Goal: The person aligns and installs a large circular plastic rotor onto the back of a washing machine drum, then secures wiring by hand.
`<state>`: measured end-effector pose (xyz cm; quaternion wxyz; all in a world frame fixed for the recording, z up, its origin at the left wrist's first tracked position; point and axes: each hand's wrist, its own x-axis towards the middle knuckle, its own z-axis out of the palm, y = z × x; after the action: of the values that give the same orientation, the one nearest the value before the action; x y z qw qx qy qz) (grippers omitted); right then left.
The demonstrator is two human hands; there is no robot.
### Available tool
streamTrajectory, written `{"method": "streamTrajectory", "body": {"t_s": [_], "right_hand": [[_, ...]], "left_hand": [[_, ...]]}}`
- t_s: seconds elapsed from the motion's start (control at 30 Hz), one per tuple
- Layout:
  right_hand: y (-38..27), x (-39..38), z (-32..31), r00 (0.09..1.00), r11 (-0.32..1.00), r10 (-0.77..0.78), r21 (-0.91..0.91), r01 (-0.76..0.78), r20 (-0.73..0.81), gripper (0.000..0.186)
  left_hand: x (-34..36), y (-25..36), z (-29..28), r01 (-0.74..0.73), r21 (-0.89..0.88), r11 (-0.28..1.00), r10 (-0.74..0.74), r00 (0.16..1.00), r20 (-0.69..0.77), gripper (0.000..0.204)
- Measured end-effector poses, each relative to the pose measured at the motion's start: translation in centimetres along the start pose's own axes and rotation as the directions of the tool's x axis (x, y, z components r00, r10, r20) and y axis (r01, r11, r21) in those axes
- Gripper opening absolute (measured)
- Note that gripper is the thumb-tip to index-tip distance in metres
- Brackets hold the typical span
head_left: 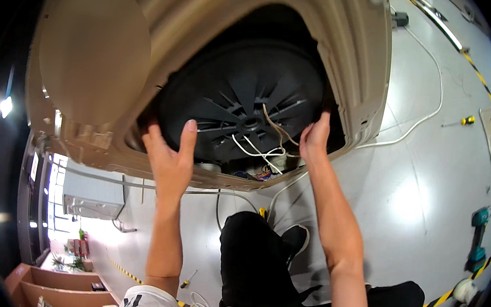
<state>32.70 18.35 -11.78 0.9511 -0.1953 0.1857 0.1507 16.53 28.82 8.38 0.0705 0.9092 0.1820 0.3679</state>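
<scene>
Inside an opening in a beige metal appliance casing [358, 64] sits a large round black plastic disc [237, 80] with radial ribs and a central hub. My left hand [167, 156] grips its lower left rim, thumb up on the face and fingers out of sight behind the edge. My right hand [316, 139] holds the right rim, fingers partly hidden. Loose white and tan wires [260, 152] hang across the lower face, near coloured wiring at the bottom of the opening.
My knees rest near a pale floor [401, 223]. A yellow screwdriver [466, 120], a detached metal panel [490, 161] and a teal power tool [478, 241] lie at right, by striped tape. At left are a white appliance [92, 190], a cardboard box [59, 289] and another screwdriver [186, 281].
</scene>
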Motion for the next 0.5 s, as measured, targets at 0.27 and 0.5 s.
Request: {"method": "streamTrajectory", "body": {"t_s": [0.27,0.5], "right_hand": [[0.8,1.0,-0.2,0.994,0.991,0.078,-0.099,-0.085,-0.079,0.07],[0.2,-0.8,2.9,0.977,0.969,-0.104,-0.24,0.057,-0.186,0.081]], "left_hand": [[0.8,1.4,2.5,0.175,0.0,0.985,-0.172,0.969,-0.175,0.063],[1.3,2.2,2.3,0.231,-0.12,0.966,-0.253,0.943,-0.218,0.071]]}}
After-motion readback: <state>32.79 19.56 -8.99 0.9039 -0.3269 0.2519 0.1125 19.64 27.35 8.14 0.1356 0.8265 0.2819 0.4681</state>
